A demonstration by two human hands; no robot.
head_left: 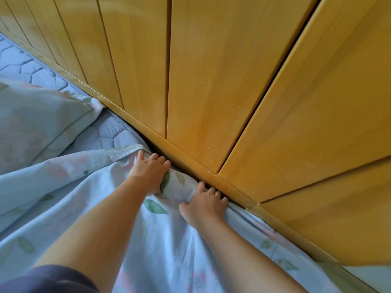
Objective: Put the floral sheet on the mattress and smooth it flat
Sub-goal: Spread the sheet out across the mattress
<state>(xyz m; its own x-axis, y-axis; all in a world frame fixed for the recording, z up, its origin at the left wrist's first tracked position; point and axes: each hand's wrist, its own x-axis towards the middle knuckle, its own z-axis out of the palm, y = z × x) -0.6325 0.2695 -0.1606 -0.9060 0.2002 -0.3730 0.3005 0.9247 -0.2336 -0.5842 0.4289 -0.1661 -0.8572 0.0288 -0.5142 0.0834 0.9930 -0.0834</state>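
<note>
Left hand [148,170] and right hand [204,205] grip the floral sheet [169,240] with curled fingers, wooden panel [211,81] just beyond them.

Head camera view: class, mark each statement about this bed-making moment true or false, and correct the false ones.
1. The left hand and right hand both hold the floral sheet beside the wooden panels. True.
2. The sheet covers the whole bed. False: bare quilted mattress shows past the sheet's edge.
3. A pillow lies left of the hands. True.
4. The sheet lies smooth. False: it is bunched and creased.
</note>
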